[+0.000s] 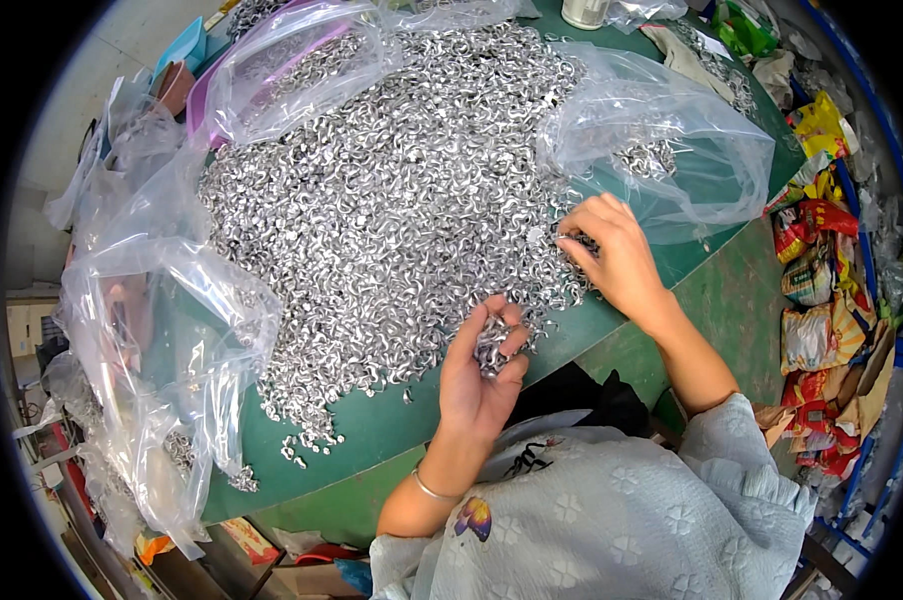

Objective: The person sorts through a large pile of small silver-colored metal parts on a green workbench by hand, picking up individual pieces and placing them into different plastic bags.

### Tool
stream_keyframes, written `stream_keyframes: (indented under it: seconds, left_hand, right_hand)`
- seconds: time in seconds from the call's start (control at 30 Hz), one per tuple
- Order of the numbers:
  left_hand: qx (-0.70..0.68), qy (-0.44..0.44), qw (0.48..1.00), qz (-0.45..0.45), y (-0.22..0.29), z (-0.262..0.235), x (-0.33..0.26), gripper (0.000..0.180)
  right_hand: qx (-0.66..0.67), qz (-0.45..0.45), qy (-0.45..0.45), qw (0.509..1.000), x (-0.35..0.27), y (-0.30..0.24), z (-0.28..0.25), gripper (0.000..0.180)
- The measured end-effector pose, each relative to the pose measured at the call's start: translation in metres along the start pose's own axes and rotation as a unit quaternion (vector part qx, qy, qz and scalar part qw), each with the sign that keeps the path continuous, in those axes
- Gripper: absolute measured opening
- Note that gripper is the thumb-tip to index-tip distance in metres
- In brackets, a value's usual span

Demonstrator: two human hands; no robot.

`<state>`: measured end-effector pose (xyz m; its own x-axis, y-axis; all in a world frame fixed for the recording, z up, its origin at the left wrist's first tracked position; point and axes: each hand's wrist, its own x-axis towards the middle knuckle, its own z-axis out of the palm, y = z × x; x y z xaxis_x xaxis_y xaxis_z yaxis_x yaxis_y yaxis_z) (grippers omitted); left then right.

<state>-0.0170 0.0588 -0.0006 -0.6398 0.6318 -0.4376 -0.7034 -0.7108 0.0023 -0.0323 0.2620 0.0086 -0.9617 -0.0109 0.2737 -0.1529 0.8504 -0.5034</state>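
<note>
Nearest the viewer, at the front rim of the green bench [392,425], the person's left hand [480,375] is turned palm up, its grip curled loosely around a small clump of shiny metal pieces [492,345]; how many lie in the palm cannot be counted, since the fingers cover part of them. A thin bangle [434,490] circles that wrist, and pale grey patterned sleeves [622,520] fill the bottom of the view. Slightly farther, the right hand [612,255] lies palm down on the edge of the heap, fingertips pressed together on the pieces; what exactly they pinch is hidden under the hand. Beyond both hands spreads the big heap of metal pieces [392,190], small curved bits of silvery metal, far too many to count, with a few strays loose near the front rim. Three clear plastic bags can be told apart around it: one crumpled bag at the left [162,340], one at the right [672,150] with a few pieces inside, and one at the back [292,60] partly over a pink tray whose shape is hard to make out. Off the bench at the right, a jumble of colourful packets [817,290] lies on the floor, blurred toward the rim.
</note>
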Motion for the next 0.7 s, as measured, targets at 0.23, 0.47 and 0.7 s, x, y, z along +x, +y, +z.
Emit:
stream_keyframes:
  seconds: [0.23, 0.47, 0.7]
  left_hand:
    - [-0.001, 0.01, 1.0, 0.004, 0.006, -0.002, -0.003, 0.016]
    - [0.011, 0.012, 1.0, -0.002, 0.004, 0.0, -0.005, 0.021]
    - [0.06, 0.017, 0.998, -0.005, 0.004, -0.002, -0.008, 0.025]
  right_hand:
    - [0.024, -0.058, -0.006, 0.998, -0.01, 0.006, -0.007, 0.009]
    - [0.093, 0.008, 0.033, 0.995, -0.006, 0.012, -0.006, 0.008]
    - [-0.086, -0.068, -0.065, 0.992, 0.001, 0.001, -0.001, 0.017]
